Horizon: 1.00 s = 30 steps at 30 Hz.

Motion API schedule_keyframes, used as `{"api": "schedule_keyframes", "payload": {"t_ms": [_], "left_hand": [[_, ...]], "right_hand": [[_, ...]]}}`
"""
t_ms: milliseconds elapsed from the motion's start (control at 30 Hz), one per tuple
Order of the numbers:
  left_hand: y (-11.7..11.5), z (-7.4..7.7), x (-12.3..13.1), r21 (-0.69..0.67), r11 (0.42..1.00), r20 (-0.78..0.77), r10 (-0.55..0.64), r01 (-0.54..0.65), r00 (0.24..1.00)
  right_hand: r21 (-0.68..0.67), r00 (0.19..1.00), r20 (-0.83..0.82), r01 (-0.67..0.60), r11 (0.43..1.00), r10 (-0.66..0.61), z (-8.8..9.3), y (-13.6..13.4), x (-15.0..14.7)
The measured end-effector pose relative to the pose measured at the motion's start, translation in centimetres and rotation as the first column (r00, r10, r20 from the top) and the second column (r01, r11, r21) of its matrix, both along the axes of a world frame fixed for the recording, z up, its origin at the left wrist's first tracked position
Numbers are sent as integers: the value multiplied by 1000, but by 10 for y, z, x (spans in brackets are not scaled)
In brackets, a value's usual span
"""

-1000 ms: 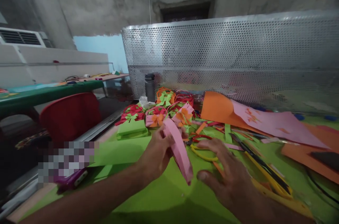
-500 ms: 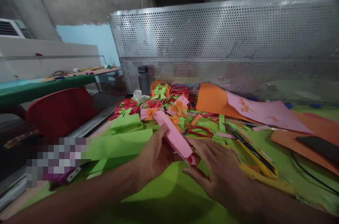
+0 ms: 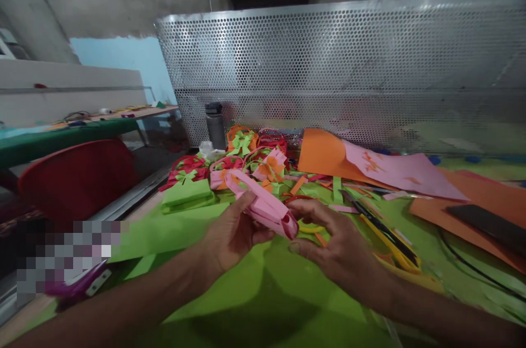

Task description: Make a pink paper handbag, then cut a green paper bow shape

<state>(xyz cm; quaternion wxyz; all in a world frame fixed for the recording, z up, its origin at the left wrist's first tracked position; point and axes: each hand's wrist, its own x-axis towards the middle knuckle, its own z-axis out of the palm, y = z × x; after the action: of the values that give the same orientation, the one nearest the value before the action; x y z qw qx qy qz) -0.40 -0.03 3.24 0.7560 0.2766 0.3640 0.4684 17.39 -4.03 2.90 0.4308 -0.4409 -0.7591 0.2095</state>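
A folded pink paper piece (image 3: 263,206) is held over the green sheet (image 3: 255,293) on the table. My left hand (image 3: 230,235) grips it from the left, thumb along its top edge. My right hand (image 3: 332,238) meets it at the near end, fingers curled around that tip. Just behind the hands lie yellow-handled scissors (image 3: 310,229), partly hidden by my right hand.
A heap of small paper baskets and bows (image 3: 242,159) lies behind the hands, beside a dark bottle (image 3: 215,124). Orange and pink sheets (image 3: 382,167) spread to the right before a perforated metal screen (image 3: 349,74). A red chair (image 3: 78,178) stands left; a yellow cutter (image 3: 390,238) lies right.
The pink piece has been tilted from hanging steeply to lying flatter. My right hand came off the table and closed on its near end. The view has shifted right and down.
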Motion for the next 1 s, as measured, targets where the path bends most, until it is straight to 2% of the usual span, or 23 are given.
{"api": "schedule_keyframes", "payload": {"t_ms": [133,433,700,900,1000], "left_hand": [[1,1,-1,7,1000,-11,8,-7,1000],[0,4,1,-35,999,-24,9,-10,1000],[-1,3,-1,-46,996,-55,-80,78,995],[0,2,0,-59,996,-87,-76,71,993],[-1,2,1,-63,995,-112,-82,76,990]], "right_hand": [[38,998,-65,0,999,2,2,1,3],[-25,996,-78,-34,999,32,-3,9,4],[-39,992,-71,-107,993,104,2,8,3],[6,992,-44,-122,993,122,2,7,5],[80,998,-22,-53,995,55,1,5,5]]}}
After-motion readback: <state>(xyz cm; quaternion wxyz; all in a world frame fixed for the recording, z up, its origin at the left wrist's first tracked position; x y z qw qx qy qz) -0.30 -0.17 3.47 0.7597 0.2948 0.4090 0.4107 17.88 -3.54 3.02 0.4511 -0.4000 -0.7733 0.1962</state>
